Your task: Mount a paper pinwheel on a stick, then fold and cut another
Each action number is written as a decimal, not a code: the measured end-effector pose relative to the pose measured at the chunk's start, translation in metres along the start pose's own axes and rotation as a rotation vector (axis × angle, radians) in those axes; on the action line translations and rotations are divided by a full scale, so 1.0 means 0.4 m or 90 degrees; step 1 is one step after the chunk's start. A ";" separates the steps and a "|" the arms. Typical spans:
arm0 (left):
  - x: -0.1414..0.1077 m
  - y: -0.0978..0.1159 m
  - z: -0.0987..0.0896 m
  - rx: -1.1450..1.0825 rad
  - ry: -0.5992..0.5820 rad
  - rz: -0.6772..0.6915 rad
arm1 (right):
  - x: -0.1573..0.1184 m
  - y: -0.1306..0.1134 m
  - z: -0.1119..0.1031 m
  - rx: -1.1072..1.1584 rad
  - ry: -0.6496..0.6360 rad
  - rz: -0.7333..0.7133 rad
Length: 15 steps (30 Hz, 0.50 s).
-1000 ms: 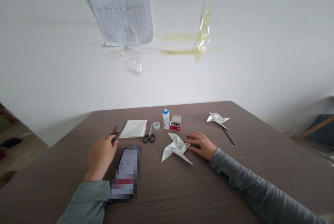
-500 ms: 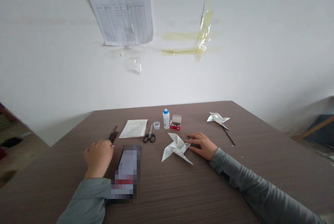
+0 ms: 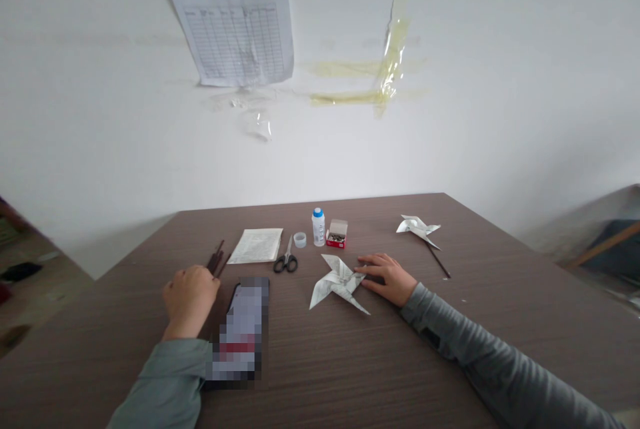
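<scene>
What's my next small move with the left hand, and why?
Probably take one dark stick with your left hand: it's right beside them, your right hand holds down a stickless paper pinwheel, and the other pinwheel has a stick.

No legible words or numbers. Only print too small to read: ruled chart [image 3: 235,36] on the wall [image 3: 450,149] beyond the scissors [image 3: 285,257], printed sheet [image 3: 255,246] just left of them, folded paper pinwheel [image 3: 339,282] right of them. Smartphone [image 3: 240,332] pixelated.

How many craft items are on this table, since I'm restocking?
Folded paper pinwheels: 2
Black-handled scissors: 1
White glue bottle, blue cap: 1
Open red box: 1
Small clear cup: 1
Printed paper sheet: 1
Total: 7, excluding bunched dark sticks
</scene>
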State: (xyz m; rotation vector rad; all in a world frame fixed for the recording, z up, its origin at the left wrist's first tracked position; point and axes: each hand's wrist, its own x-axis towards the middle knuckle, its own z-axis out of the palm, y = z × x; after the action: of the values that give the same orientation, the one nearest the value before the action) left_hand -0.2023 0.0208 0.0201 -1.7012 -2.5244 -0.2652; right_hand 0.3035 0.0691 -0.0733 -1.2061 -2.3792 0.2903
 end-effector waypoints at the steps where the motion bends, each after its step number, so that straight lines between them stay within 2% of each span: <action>1: -0.007 0.007 -0.004 0.047 0.000 -0.003 | 0.000 -0.001 -0.001 0.001 -0.004 0.001; 4: -0.031 0.028 -0.020 0.103 0.016 0.017 | 0.000 -0.004 -0.002 0.002 -0.010 0.002; 9: -0.046 0.065 -0.037 0.062 0.074 0.036 | 0.001 -0.007 -0.006 0.003 -0.004 0.003; 12: -0.057 0.111 -0.036 0.029 0.117 0.093 | 0.003 -0.011 -0.011 0.000 -0.016 0.014; 15: -0.090 0.172 -0.028 -0.017 0.121 0.168 | 0.003 -0.014 -0.016 0.002 -0.023 0.026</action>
State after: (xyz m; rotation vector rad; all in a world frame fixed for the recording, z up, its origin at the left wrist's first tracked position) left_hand -0.1253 0.0112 0.0315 -1.8932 -2.1455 -0.4176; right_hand 0.3020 0.0667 -0.0653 -1.2590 -2.3861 0.3323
